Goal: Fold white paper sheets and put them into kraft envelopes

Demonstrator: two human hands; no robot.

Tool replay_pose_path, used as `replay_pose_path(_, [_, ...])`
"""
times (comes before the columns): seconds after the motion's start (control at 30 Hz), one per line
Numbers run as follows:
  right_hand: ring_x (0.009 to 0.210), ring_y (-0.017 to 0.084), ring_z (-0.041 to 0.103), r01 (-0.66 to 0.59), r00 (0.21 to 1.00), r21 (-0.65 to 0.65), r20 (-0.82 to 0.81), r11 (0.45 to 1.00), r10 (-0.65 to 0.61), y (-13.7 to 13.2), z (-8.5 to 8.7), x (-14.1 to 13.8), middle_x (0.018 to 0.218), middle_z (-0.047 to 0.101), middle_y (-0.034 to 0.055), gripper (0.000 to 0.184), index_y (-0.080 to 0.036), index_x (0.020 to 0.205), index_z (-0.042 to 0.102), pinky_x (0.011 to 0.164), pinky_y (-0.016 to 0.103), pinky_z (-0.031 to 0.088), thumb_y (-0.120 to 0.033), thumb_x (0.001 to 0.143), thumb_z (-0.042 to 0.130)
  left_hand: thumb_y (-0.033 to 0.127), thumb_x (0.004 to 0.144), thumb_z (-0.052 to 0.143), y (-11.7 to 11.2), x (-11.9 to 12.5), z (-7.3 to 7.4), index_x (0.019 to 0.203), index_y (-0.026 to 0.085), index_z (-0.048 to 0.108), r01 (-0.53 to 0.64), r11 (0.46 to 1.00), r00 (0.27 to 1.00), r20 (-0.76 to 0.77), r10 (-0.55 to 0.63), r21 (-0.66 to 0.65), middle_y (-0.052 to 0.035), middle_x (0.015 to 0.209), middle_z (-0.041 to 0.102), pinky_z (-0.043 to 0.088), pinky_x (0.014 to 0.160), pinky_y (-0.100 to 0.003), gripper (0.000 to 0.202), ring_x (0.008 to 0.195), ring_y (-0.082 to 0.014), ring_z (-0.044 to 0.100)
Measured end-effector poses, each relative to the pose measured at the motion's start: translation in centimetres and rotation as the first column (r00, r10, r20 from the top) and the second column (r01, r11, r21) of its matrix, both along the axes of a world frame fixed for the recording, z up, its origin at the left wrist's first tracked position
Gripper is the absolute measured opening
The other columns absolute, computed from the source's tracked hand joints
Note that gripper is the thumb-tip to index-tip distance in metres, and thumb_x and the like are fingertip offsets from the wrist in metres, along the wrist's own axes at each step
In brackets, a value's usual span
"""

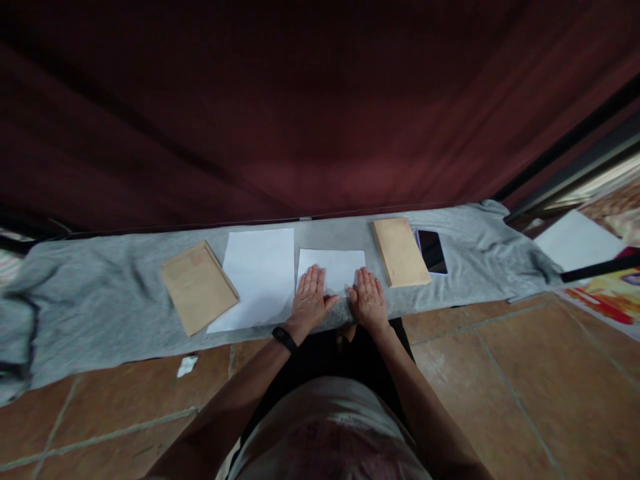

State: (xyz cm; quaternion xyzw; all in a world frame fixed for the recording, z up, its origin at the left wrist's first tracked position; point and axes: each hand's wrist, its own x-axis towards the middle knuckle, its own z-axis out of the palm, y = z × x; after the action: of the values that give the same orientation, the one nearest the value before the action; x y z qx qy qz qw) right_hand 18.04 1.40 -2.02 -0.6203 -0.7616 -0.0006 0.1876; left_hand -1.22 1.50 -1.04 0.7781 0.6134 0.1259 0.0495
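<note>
A small white sheet of paper (331, 261), perhaps folded, lies on the grey cloth in front of me. Flat on its near left corner rests my left hand (310, 300), fingers stretched out and thumb pointing inward; a dark band circles that wrist. My right hand (368, 298) presses flat on the near right corner, fingers extended. Neither hand grips anything. Just left of the small sheet is a larger white sheet (263, 273). A stack of brown envelopes (199, 287) overlaps its left edge. To the right of my right hand sits another brown envelope stack (401, 252).
A phone (432, 252) lies beside the right stack. The grey cloth (115, 300) covers a long narrow surface, with a dark red curtain (300, 113) behind it. White paper (579, 238) and a colourful print (607, 297) are at far right. A paper scrap (187, 365) is on the tiled floor.
</note>
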Motion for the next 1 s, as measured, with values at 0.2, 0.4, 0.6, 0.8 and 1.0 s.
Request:
replay_pose_path(0.2, [0.145,0.032,0.040,0.036,0.999,0.048,0.010,0.998,-0.037,-0.6,-0.5,0.7,0.154,0.043,0.0242,0.057,-0.002,0.152,0.038,0.117,0.052,0.034,-0.037,0.106,0.035,0.057,0.097,0.044,0.0,-0.4,-0.1,0.155,0.003,0.026,-0.049,0.999,0.999,0.000,0.049,0.019,-0.0243,0.164,0.022,0.022,0.123,-0.052,0.081,0.154,-0.0325,0.014])
replay_pose_path(0.4, [0.147,0.031,0.037,0.019,0.999,0.040,-0.041,0.999,-0.017,-0.3,0.6,0.6,0.154,0.043,0.0221,0.056,-0.002,0.150,0.041,0.118,0.051,0.033,-0.036,0.107,0.032,0.045,0.102,0.034,0.4,-0.2,0.5,0.154,0.003,0.028,-0.056,0.997,0.998,-0.014,0.056,0.054,-0.0217,0.162,0.029,0.024,0.124,-0.050,0.067,0.153,-0.0297,0.020])
replay_pose_path(0.6, [0.149,0.026,0.034,-0.139,0.983,-0.097,-0.137,0.986,0.125,2.4,2.5,-1.9,0.158,0.040,0.0137,0.057,-0.009,0.152,0.041,0.121,0.045,0.030,-0.041,0.107,0.024,0.027,0.103,0.023,2.4,1.1,1.0,0.155,0.006,0.030,0.168,0.983,0.985,0.020,-0.170,0.079,-0.0148,0.163,0.031,0.022,0.126,-0.045,0.056,0.154,-0.0219,0.019])
replay_pose_path(0.8, [0.149,0.023,0.034,-0.199,0.975,-0.173,-0.134,0.965,0.177,4.4,2.1,-3.5,0.157,0.042,0.0105,0.055,-0.013,0.152,0.041,0.124,0.044,0.023,-0.040,0.108,0.026,0.021,0.099,0.028,4.4,1.7,0.0,0.156,0.008,0.029,0.166,0.986,0.984,-0.054,-0.167,-0.016,-0.0149,0.163,0.031,0.024,0.125,-0.046,0.058,0.153,-0.0222,0.021])
replay_pose_path(1.0, [0.150,0.025,0.032,-0.143,0.988,-0.168,-0.077,0.975,0.131,5.1,1.3,-3.3,0.159,0.038,0.0106,0.054,-0.015,0.153,0.041,0.123,0.045,0.021,-0.041,0.107,0.028,0.024,0.101,0.025,5.0,1.2,-0.4,0.156,0.007,0.029,0.123,0.992,0.991,-0.056,-0.123,-0.002,-0.0142,0.164,0.028,0.020,0.126,-0.047,0.058,0.154,-0.0242,0.018])
